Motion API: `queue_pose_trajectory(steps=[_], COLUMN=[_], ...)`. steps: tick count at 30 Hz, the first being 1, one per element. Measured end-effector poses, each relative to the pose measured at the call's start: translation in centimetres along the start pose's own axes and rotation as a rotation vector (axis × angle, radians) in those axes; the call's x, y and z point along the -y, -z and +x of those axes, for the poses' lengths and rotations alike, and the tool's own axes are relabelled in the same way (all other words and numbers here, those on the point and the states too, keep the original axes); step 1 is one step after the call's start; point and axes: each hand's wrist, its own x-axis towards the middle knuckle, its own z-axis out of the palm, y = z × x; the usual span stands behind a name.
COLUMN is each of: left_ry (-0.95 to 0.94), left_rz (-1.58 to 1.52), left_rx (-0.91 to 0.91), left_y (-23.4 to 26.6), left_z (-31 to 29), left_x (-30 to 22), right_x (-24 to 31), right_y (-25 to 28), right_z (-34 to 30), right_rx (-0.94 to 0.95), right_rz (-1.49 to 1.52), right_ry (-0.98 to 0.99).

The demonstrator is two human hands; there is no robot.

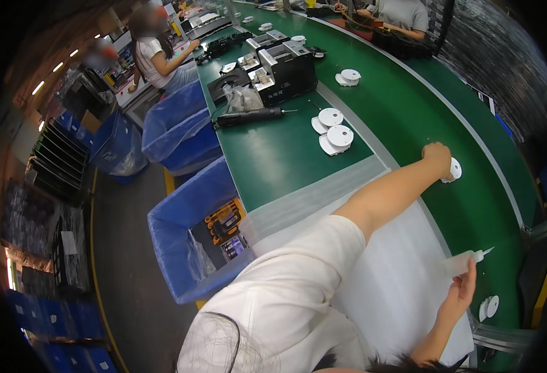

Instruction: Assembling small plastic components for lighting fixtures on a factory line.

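My left arm stretches across the table to the green conveyor belt. My left hand (436, 160) is closed on the edge of a white round part (455, 168) lying on the belt; the curled fingers hide some of it. Nearer to me, my right hand (458, 297) grips a white squeeze bottle (462, 263) with a thin pointed nozzle, tilted to the right. Beyond the right hand, another white round part (489, 308) rests by the belt's near end. Two more white round parts, one (330, 117) behind the other (340, 136), sit on the green table.
A black electric screwdriver (251, 117) lies beside a black machine (286, 73) on the table. White sheeting (385, 261) covers the near tabletop. A blue-lined bin (180, 261) stands at the table's left. More white parts (348, 78) lie along the belt. Other people sit farther off.
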Motion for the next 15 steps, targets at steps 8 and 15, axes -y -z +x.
queue_pose_trajectory(steps=[8, 15], left_ry=[-0.08, -0.094], left_rz=[0.08, 0.172], left_rx=[-0.097, -0.036], left_y=[-1.2, -1.8], left_z=[0.2, 0.2], left_x=[-3.2, -5.4], right_x=[1.9, 2.5], right_y=[2.0, 4.3], right_z=[0.6, 0.5], right_rx=[-0.314, -0.405], right_rz=[0.125, 0.211], right_ry=[0.043, 0.101])
